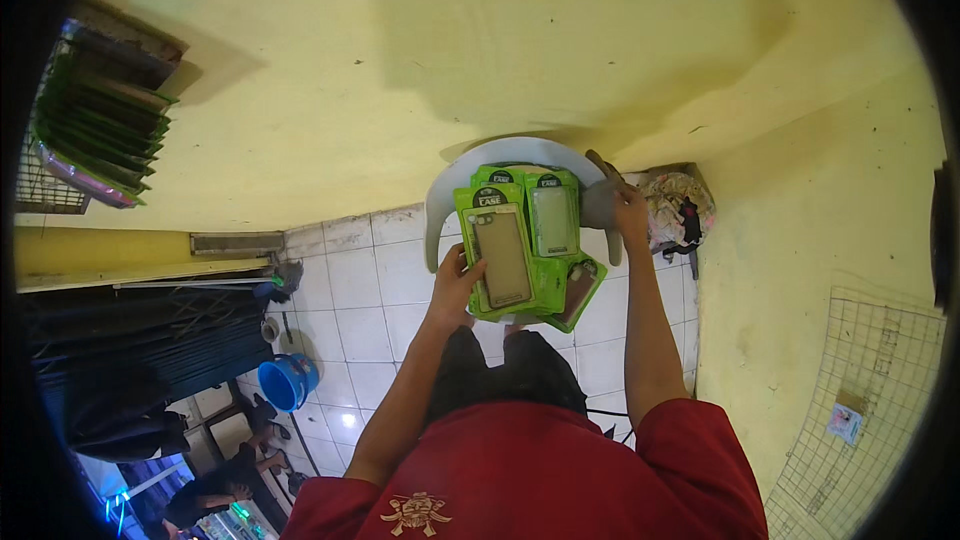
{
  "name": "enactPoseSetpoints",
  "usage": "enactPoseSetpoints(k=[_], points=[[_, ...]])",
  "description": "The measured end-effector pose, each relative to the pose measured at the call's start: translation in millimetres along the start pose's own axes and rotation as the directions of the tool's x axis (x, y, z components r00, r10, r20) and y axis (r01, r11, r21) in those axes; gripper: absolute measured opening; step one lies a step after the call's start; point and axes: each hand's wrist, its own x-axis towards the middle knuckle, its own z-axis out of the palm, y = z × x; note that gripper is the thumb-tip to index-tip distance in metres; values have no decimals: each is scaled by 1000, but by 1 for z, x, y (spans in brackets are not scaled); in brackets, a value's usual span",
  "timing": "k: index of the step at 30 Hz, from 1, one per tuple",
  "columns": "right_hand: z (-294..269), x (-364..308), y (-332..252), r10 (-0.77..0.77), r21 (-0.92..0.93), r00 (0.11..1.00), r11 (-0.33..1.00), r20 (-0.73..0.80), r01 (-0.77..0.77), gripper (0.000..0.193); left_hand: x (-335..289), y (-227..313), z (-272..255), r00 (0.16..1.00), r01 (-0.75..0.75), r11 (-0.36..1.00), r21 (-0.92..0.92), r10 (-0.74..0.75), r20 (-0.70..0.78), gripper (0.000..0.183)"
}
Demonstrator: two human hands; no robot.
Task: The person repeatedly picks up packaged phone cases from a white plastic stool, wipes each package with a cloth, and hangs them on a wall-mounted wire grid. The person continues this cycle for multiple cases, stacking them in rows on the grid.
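Green packs holding phone cases are piled on the seat of a pale plastic chair (437,202). My left hand (457,285) grips the left edge of the front phone case pack (500,258), its thumb on the face. Behind it are another phone case pack (553,218) with a pale case and a tilted pack (581,292) at the lower right. My right hand (630,217) is closed on a grey cloth (599,206) beside the pile, at the chair's right arm. A dark, stick-like thing (602,166) shows just above the cloth; I cannot tell whether I hold it.
A yellow wall (600,30) rises right behind the chair. Bundled patterned fabric (680,208) lies right of it. Green packs (105,130) hang on a rack at the upper left. A blue bucket (287,382) stands on the tiles, and another person (225,485) is at the lower left.
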Motion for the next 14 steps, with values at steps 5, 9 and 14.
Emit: enactPoseSetpoints(k=[5, 9, 14], points=[[-51, -11, -30, -159, 87, 981, 982, -114, 169, 28, -19, 8, -18, 995, -79, 996, 32, 77, 57, 50], [-94, -38, -72, -2, 224, 990, 974, -140, 34, 31, -31, 6, -34, 989, -115, 993, -40, 118, 87, 46], [-134, -107, -133, 19, 485, 984, 871, -179, 71, 33, -40, 1, -60, 963, -125, 978, -170, 160, 215, 52]])
